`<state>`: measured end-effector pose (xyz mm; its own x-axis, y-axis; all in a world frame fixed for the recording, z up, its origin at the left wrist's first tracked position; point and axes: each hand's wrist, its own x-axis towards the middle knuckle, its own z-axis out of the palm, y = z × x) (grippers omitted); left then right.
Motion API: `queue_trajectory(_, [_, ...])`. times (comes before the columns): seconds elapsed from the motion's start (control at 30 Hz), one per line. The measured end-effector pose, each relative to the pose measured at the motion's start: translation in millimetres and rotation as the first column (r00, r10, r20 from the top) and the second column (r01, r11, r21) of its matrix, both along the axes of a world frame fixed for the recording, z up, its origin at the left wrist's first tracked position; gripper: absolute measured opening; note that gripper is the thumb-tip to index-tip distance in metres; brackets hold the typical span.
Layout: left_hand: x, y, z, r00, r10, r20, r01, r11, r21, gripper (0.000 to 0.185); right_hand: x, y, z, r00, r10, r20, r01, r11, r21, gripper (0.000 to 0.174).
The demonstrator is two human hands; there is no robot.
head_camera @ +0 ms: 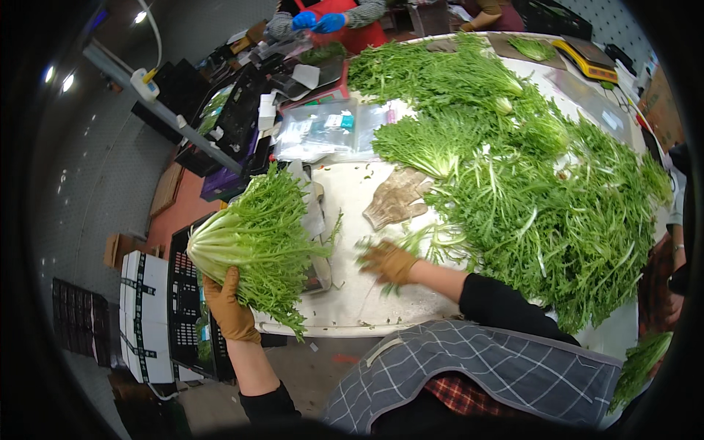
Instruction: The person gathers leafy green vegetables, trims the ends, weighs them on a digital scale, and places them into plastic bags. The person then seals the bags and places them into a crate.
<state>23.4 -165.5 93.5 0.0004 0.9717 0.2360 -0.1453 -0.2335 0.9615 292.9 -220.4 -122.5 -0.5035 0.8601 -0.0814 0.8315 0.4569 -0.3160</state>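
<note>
My left hand, in a brown work glove, grips a large head of frilly-leaved endive near its pale root end. The head is held on its side, root to the left, its leaves partly covering a scale-like device at the table's left edge. My right hand, gloved the same way, is low over the white table among loose green leaf stalks. It is blurred, and whether its fingers hold leaves is unclear. A soiled knit glove lies just beyond it.
A big heap of leafy greens covers the table's right side. Clear plastic bags lie at the back left. Black crates and white strapped boxes stand left. A yellow scale sits far right. Across the table, a person wears blue gloves.
</note>
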Motion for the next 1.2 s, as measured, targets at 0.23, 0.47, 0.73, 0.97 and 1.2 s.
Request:
queue_trajectory(0.23, [-52.5,-12.9,1.8,0.992,0.128,-0.008,-0.128,0.992,-0.004,0.052,78.2,27.7,70.4,0.845,-0.328,0.422,0.454,0.856,-0.245,0.047])
queue_trajectory(0.47, [-81.0,7.7,-0.1,0.997,0.076,-0.005,-0.076,0.997,-0.007,0.056,62.8,74.1,29.0,0.672,-0.645,-0.364,0.713,0.432,0.552,0.018])
queue_trajectory(0.73, [-147.7,46.2,-13.4,0.999,0.036,-0.028,-0.036,0.999,0.027,0.053,33.7,123.4,0.2,0.695,-0.600,-0.396,0.716,0.628,0.305,0.015])
queue_trajectory(0.97, [-177.8,74.9,-9.6,0.989,-0.032,0.144,0.042,0.997,-0.063,0.056,-72.9,121.3,-3.8,0.849,-0.528,0.011,0.528,0.848,-0.036,0.030])
queue_trajectory(1.2, [-178.9,124.9,-0.5,0.992,-0.079,0.103,0.071,0.994,0.085,0.054,-13.3,-6.8,16.2,0.764,-0.637,0.103,0.644,0.742,-0.188,0.029])
